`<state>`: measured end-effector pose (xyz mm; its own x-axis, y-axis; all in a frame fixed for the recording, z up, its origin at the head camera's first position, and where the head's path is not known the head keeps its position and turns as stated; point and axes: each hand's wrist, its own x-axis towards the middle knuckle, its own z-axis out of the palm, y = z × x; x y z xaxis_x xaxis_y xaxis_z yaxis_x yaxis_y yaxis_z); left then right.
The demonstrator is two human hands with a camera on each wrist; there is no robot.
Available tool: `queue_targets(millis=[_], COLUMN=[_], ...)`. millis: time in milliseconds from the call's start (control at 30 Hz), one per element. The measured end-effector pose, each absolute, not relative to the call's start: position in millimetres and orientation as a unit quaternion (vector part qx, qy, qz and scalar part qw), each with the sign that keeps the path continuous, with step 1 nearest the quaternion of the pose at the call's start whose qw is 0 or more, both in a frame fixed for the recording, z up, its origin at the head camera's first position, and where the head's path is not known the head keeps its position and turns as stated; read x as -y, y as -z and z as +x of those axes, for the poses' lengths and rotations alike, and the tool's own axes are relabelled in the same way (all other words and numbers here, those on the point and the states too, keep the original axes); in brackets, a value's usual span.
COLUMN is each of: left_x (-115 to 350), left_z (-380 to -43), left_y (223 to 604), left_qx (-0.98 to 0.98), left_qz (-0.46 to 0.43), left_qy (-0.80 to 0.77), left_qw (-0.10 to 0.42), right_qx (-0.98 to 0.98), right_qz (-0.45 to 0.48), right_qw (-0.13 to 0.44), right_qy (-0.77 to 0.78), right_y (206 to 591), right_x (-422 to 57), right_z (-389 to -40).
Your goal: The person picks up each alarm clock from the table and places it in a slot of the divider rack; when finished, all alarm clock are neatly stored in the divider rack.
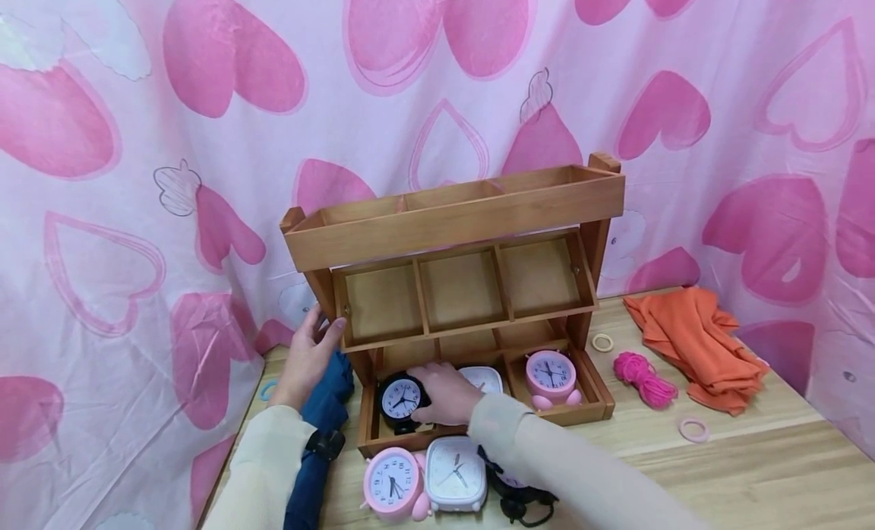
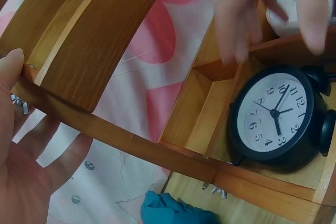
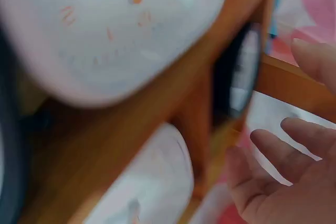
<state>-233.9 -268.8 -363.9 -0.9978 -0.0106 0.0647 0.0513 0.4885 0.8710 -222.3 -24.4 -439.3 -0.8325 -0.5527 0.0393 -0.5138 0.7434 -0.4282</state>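
Observation:
My right hand (image 1: 447, 393) hovers with relaxed fingers beside the black alarm clock (image 1: 401, 401), which stands in the bottom left compartment of the wooden rack (image 1: 451, 238). In the right wrist view, the fingers of that hand (image 3: 291, 174) hold nothing. Partly behind it, a white alarm clock (image 1: 487, 376) sits in the middle; a pink alarm clock (image 1: 551, 374) occupies the right compartment. My left hand (image 1: 307, 359) is at the rack's left upright. In the left wrist view, its thumb touches the wood edge and its fingers (image 2: 71, 156) are loosely spread.
In front of the rack stand a pink clock (image 1: 393, 482), a white clock (image 1: 456, 473) and a black clock (image 1: 522, 496) partly under my right arm. Blue cloth (image 1: 328, 397) lies left. At right are pink yarn (image 1: 645, 379), orange cloth (image 1: 704, 348) and small rings (image 1: 693, 430).

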Motion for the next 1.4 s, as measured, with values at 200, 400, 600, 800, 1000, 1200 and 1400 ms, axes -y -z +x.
queue_targets(millis=[200,400,600,800,1000,1200,1400], left_x=[270,271,271,270,270,270,268], left_z=[-232,-232,-234,-234,-235,-236,-235], left_y=[363,364,366,366,366,365,365], left_qx=[0.862,0.865,0.865,0.868,0.865,0.862,0.860], left_qz=[-0.007,0.001,0.002,0.003,-0.007,-0.008,-0.012], left_qy=[0.506,0.501,0.501,0.496,0.501,0.506,0.509], left_qw=[0.031,0.030,0.030,0.031,0.038,0.037,0.035], right_qx=[-0.905,-0.896,-0.899,-0.896,-0.909,-0.912,-0.921], right_qz=[-0.276,-0.256,-0.250,-0.247,-0.252,-0.226,-0.223], right_qw=[0.069,0.079,0.086,0.089,0.086,0.113,0.099], right_qy=[0.316,0.353,0.349,0.359,0.320,0.324,0.304], right_y=[418,422,443,463,479,486,492], right_x=[-32,-83,-115,-126,-123,-120,-120], right_z=[-198,-174,-156,-140,-130,-126,-124])
